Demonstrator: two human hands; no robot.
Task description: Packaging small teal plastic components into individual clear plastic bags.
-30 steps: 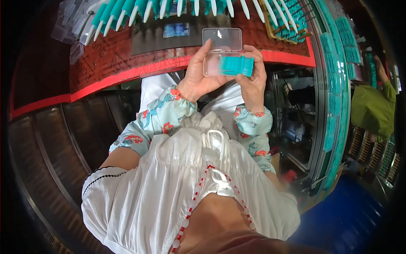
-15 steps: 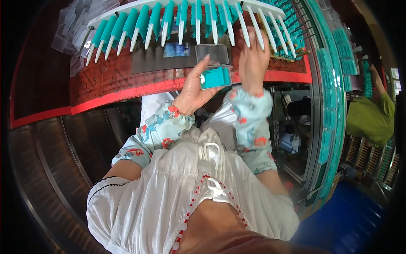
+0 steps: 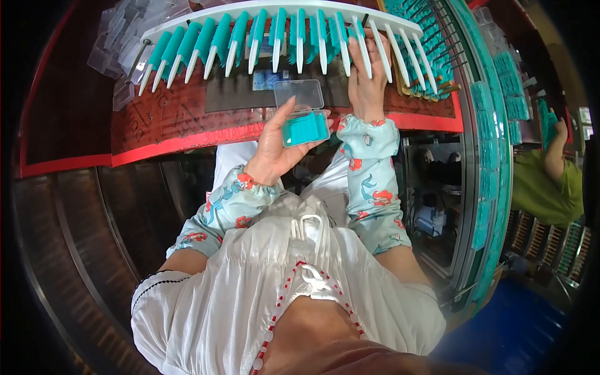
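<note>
My left hand (image 3: 273, 145) is closed around a clear plastic box (image 3: 286, 142), thumb at its left edge and fingers beneath. Its hinged lid (image 3: 300, 94) stands raised, and flat turquoise strips (image 3: 306, 129) fill the box. Above it to the right, my right hand (image 3: 369, 81) reaches up among the white prongs of a curved rack (image 3: 381, 17). Those fingers are stretched out and apart around a prong, partly hidden by the prongs. Beside them, turquoise bristly bundles (image 3: 337, 39) hang on the rack, while the rightmost prongs are bare.
Clear empty boxes (image 3: 125, 31) are piled at the far left. Thin rods and turquoise bundles (image 3: 431, 44) fill the far right corner of the red-edged table (image 3: 187, 142). A glass panel (image 3: 494, 156) stands right. Beyond it, a co-worker's green sleeve (image 3: 550, 190) and hand are beside a turquoise bundle.
The box in my left hand has shifted a little left and down and tilted. My right hand has moved slightly up into the prongs. The whole view has shifted slightly.
</note>
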